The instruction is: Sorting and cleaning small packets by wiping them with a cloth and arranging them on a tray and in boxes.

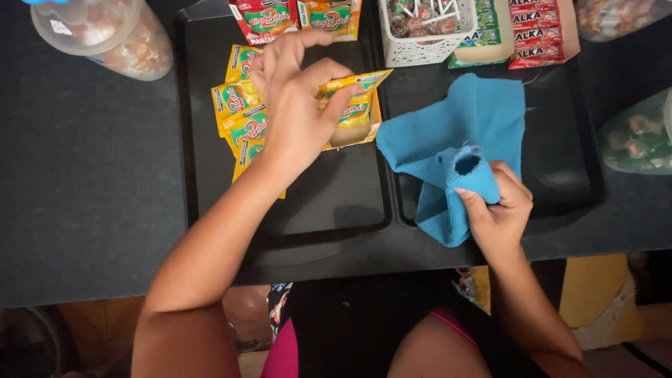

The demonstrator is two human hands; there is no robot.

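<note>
A dark grey stone counter [84,182] carries 2 black plastic trays [336,203]. On the right tray lies a crumpled blue cloth [483,119], its bunched corner clamped in the right hand [498,210]. The left hand [297,105] pinches a yellow foil snack packet [357,87] above the left tray.

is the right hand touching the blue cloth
Touching. The head view shows the right hand with its fingers closed around a bunched part of the blue cloth, no gap between them.
</note>
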